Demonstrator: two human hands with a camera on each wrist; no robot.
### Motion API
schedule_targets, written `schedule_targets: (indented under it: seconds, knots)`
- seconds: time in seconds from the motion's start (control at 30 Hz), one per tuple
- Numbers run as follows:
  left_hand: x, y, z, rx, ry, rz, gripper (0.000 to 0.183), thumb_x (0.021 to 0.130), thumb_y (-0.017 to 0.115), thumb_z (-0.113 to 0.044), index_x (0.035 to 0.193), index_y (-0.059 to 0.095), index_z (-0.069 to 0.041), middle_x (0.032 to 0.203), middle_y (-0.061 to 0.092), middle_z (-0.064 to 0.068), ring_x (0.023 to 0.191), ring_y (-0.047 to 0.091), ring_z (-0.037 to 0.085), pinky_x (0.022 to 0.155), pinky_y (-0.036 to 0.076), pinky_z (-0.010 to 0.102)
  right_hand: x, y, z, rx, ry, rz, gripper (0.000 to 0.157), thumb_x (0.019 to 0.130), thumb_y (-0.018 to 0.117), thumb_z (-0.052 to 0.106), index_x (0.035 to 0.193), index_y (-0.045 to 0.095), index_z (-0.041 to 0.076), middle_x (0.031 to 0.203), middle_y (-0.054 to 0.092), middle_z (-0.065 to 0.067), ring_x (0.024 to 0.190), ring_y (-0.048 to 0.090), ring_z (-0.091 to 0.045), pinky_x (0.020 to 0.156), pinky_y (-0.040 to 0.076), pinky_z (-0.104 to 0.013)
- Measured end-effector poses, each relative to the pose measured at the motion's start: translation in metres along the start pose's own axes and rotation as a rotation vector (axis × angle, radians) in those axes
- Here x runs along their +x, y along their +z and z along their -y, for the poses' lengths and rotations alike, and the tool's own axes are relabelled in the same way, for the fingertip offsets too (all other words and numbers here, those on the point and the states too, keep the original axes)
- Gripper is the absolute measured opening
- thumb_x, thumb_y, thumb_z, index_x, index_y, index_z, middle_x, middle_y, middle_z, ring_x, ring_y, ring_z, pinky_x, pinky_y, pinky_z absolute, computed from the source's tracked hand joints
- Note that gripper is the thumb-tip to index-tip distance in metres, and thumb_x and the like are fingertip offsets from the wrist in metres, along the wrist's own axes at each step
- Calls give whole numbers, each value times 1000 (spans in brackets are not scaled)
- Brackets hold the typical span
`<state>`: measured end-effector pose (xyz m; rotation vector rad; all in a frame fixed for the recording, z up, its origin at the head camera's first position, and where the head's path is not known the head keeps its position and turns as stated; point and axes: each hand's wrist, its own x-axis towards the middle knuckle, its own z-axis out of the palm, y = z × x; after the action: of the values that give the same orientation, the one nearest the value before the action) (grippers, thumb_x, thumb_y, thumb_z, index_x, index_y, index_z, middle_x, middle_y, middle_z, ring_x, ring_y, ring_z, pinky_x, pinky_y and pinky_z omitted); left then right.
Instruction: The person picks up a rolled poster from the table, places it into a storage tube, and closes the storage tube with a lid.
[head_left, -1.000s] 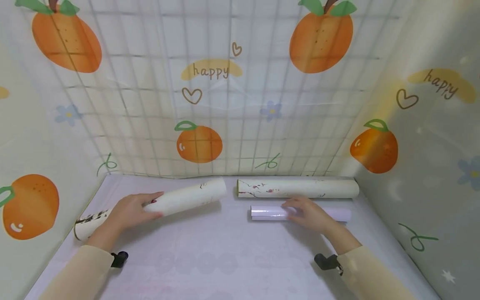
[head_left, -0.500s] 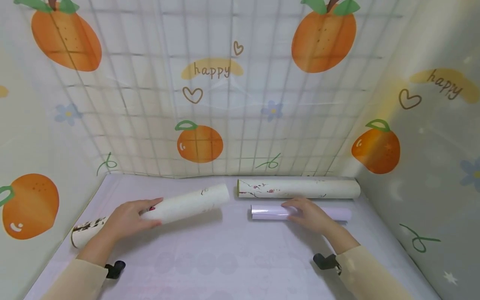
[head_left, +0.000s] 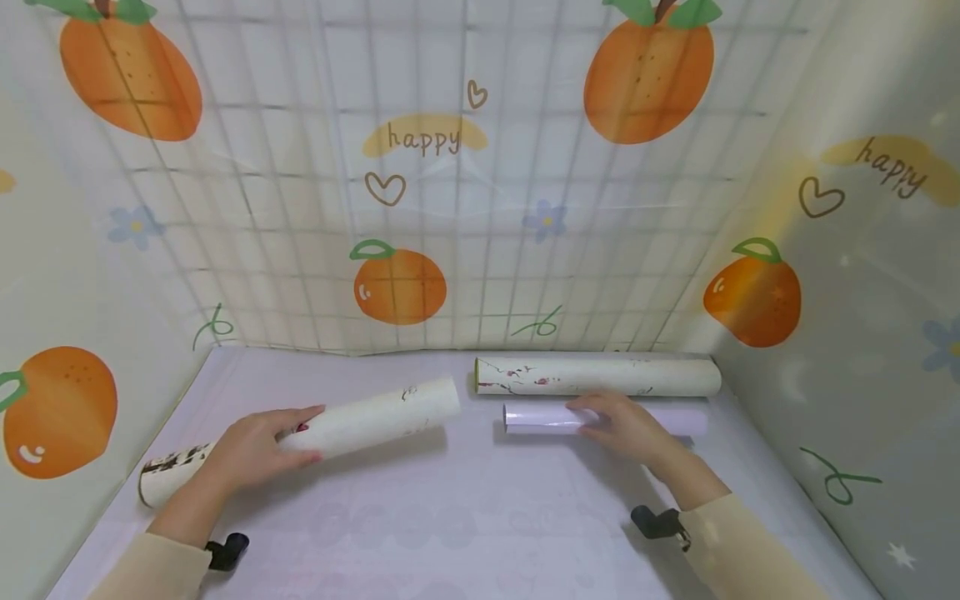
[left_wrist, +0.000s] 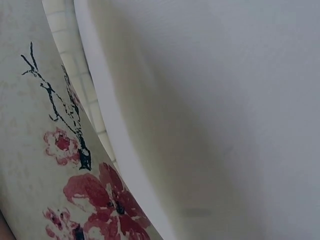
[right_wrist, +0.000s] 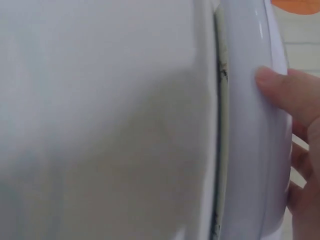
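Note:
My left hand [head_left: 251, 450] grips a cream paper roll [head_left: 375, 414] around its middle, thumb on the near side and fingers over the far side. That roll slants, its right end higher and farther back, with a shadow beneath it. Red blossoms and dark twigs printed on the roll [left_wrist: 70, 165] show large in the left wrist view. My right hand [head_left: 626, 429] holds a thinner, glossy lavender roll [head_left: 540, 419], which lies level just above the table. In the right wrist view, the thumb presses on the lavender roll [right_wrist: 250, 140] while the other fingers curl behind it.
A second flower-printed roll [head_left: 600, 377] lies along the back of the table [head_left: 420, 533], just behind the lavender one. Cloth printed with oranges [head_left: 400, 286] encloses the table at the back and both sides.
The left hand's roll has come toward me and slightly left, its right end lower in view. The lavender roll has risen slightly off the table in my right hand.

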<state>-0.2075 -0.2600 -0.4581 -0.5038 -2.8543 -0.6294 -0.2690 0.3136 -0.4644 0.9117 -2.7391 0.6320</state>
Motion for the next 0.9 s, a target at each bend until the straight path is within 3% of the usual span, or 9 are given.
schedule_targets:
  seconds: [0.43,0.9]
  knots:
    - [-5,0,-6,-23,10,5,73,76,76,-67,138,62,-32,128,68,-2,118,63,28,95,51,51,2,-29,27,-44,-93,-46,42,81,83,7,121,71,10,120,68,-6,112,61,-31,93,51,-53]
    - [-10,-3,-13,-39,61,-18,73,75,77,-66,138,63,-31,127,68,-4,117,64,26,94,53,49,8,-42,54,-100,-204,-152,46,74,87,4,117,73,11,116,69,-4,107,63,-27,90,52,-47]
